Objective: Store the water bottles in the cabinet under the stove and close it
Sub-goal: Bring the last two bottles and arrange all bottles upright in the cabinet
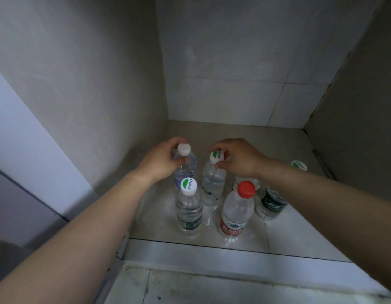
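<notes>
Water bottles (188, 207) upright in the cabinet (284, 235), left hand (161, 161) and right hand (238, 159) each with a closed grip on one bottle's neck.

the cabinet floor (284, 235) was glossy pale grey tile with dark seams, its walls a dull beige-grey. the bottle with the plain white cap (184, 149) was clear with a bluish tint. two clear bottles had white caps printed with a green leaf (188, 186) (217, 156), and the nearer one carried a dark green label. the red-capped bottle (236, 212) wore a red label with white marks. the bottle at the right (272, 204) had a dark green label with white print.
</notes>
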Demonstrator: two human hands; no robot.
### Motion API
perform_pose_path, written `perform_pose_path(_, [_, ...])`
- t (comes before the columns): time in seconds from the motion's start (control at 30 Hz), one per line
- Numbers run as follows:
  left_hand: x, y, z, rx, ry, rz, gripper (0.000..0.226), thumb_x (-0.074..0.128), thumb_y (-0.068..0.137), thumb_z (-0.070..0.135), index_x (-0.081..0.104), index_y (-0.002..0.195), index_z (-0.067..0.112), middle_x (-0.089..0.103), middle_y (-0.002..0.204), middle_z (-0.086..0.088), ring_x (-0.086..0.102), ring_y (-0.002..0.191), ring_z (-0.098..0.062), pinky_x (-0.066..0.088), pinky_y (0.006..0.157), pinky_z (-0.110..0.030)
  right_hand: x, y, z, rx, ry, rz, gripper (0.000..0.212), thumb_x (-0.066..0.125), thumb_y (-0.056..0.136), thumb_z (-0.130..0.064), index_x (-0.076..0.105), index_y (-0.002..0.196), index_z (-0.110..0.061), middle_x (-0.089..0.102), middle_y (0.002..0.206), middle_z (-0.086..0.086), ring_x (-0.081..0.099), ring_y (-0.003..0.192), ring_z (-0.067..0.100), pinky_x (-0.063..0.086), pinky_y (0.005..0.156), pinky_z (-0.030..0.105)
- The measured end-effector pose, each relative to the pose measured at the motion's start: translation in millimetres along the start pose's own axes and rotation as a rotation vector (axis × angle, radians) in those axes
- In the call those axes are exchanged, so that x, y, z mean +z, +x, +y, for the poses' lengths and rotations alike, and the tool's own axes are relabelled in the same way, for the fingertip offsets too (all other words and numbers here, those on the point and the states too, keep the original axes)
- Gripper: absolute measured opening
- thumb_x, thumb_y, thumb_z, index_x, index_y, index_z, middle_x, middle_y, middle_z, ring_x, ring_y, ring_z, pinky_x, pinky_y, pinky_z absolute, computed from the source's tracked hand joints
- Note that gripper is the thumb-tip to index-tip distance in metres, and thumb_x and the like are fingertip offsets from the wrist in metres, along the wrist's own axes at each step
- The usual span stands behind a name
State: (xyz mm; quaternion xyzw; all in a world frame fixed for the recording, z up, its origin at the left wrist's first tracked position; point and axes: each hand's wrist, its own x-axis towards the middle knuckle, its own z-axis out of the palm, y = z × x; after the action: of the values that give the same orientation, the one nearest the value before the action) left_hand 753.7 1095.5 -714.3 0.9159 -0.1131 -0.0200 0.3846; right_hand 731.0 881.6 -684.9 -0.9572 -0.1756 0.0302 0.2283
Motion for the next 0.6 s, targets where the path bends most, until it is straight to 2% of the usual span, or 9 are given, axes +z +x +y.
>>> perform_pose_path(0.13, [2, 0, 4, 0.005, 0.038, 0.042, 0.040, 0.073, 0.078, 0.024, 0.058, 0.115, 0.021, 0.065, 0.109, -0.002, 0.061, 0.096, -0.021, 0.042, 0.077, -0.026, -1, 9, 0, -0.008, -0.009, -0.023, 0.043, 0.069, 0.081, -0.017, 0.059, 0.122, -0.014, 0.061, 0.123, 0.007, 0.056, 0.105, 0.017, 0.035, 0.081, 0.014])
perform_pose_path(0.23, [1, -3, 3, 0.015, 0.090, 0.094, 0.037, 0.072, 0.078, 0.022, 0.060, 0.113, 0.019, 0.065, 0.111, -0.005, 0.061, 0.098, -0.024, 0.045, 0.082, -0.030, -1, 19, 1, -0.025, -0.006, -0.038, 0.040, 0.068, 0.081, -0.014, 0.060, 0.120, -0.012, 0.061, 0.120, 0.009, 0.057, 0.105, 0.020, 0.036, 0.082, 0.017])
perform_pose_path(0.37, [-8, -8, -2, 0.002, 0.131, 0.133, 0.035, 0.072, 0.077, 0.020, 0.062, 0.111, 0.021, 0.066, 0.110, -0.006, 0.061, 0.098, -0.026, 0.048, 0.085, -0.036, -6, 36, 2, -0.068, 0.054, 0.055, 0.037, 0.068, 0.081, -0.008, 0.062, 0.118, -0.008, 0.064, 0.116, 0.011, 0.057, 0.098, 0.015, 0.033, 0.077, 0.015])
perform_pose_path(0.5, [-12, -12, 0, -0.025, 0.166, 0.161, 0.030, 0.070, 0.078, 0.017, 0.063, 0.108, 0.020, 0.065, 0.107, -0.008, 0.060, 0.096, -0.027, 0.046, 0.082, -0.033, 0, 48, 8, -0.089, 0.038, 0.040, 0.038, 0.068, 0.079, -0.004, 0.062, 0.117, -0.005, 0.063, 0.116, 0.015, 0.058, 0.106, 0.026, 0.035, 0.081, 0.017])
perform_pose_path(0.6, [-11, -14, -2, -0.060, 0.172, 0.207, 0.028, 0.067, 0.079, 0.013, 0.063, 0.107, 0.017, 0.065, 0.108, -0.009, 0.060, 0.098, -0.028, 0.043, 0.080, -0.030, 12, 55, 11, -0.064, 0.061, 0.078, 0.038, 0.067, 0.081, -0.007, 0.062, 0.118, -0.007, 0.062, 0.117, 0.014, 0.058, 0.107, 0.027, 0.032, 0.079, 0.016])
